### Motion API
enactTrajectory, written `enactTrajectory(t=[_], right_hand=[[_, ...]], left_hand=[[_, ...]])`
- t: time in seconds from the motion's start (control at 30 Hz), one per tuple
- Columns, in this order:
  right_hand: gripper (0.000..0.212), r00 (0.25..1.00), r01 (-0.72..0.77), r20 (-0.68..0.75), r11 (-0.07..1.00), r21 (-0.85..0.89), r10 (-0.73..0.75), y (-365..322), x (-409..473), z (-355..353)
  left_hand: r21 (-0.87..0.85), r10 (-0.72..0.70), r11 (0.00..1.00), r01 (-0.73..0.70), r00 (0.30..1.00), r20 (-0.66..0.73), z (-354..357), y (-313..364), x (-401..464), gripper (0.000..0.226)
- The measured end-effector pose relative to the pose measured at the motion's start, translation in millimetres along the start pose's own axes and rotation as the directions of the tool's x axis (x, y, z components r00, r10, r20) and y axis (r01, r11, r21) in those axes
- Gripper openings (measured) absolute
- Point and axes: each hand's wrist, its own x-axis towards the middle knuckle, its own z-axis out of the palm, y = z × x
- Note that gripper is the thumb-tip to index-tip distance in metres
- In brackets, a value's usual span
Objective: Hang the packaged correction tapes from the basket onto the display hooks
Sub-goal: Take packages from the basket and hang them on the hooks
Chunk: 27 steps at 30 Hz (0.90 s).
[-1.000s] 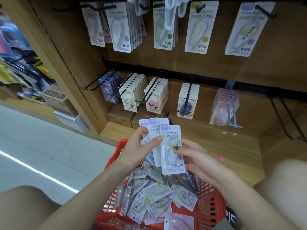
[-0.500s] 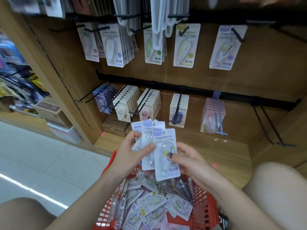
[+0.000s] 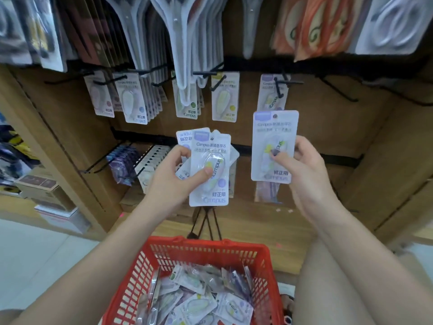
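We hold a fanned stack of packaged correction tapes (image 3: 209, 167) in our left hand (image 3: 173, 179), thumb curled across the blister of the front pack and the other fingers wrapped round the stack's left edge, so the hand is clamped on it. Our right hand (image 3: 302, 174) holds a single pack (image 3: 274, 146) upright, apart from the stack and to its right; the thumb presses on the front near the blister and the fingers curl round the pack's right edge. The top of that pack sits just below a display hook (image 3: 280, 87) on the upper rail, where one matching pack (image 3: 271, 95) already hangs. To the left along the same rail, more hooks carry rows of similar packs (image 3: 136, 102), each row several deep, and two thinner rows (image 3: 223, 99) hang towards the middle. Below us, the red basket (image 3: 210, 249) stands in front of the wooden shelf unit (image 3: 316, 127), near its front edge, and many more loose packs (image 3: 199, 299) lie heaped inside it at all angles. A lower rail (image 3: 140, 139) holds further rows of small packaged goods (image 3: 124, 163), partly hidden behind our left hand. Larger blister-packed items (image 3: 182, 31) hang across the top of the view, blurred.
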Motion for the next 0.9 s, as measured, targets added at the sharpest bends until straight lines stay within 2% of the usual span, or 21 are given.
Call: enactTrajectory(t=[0.13, 0.33, 0.6, 0.73, 0.9], right_hand=[[0.029, 0.998, 0.066, -0.013, 0.998, 0.006, -0.066, -22, 18, -4], [0.031, 0.997, 0.037, -0.068, 0.998, -0.048, -0.041, -19, 25, 1], [0.012, 0.976, 0.057, -0.204, 0.992, -0.108, -0.079, -5, 42, 6], [0.012, 0.972, -0.055, -0.235, 0.992, -0.114, 0.027, 0, 81, 8], [0.031, 0.934, -0.235, -0.310, 0.959, -0.159, 0.177, 2, 140, 4]], left_hand=[[0.008, 0.026, 1.000, -0.026, 0.999, 0.022, 14, 9, 15, 0.043], [0.022, 0.026, 0.999, -0.026, 1.000, 0.009, 20, 10, 22, 0.038], [0.087, -0.014, 0.996, 0.015, 1.000, -0.007, 18, 7, 26, 0.044], [0.087, -0.037, 0.996, 0.038, 0.999, -0.005, 20, 2, 32, 0.048], [0.044, -0.022, 0.999, 0.021, 1.000, 0.016, 33, 4, 44, 0.037]])
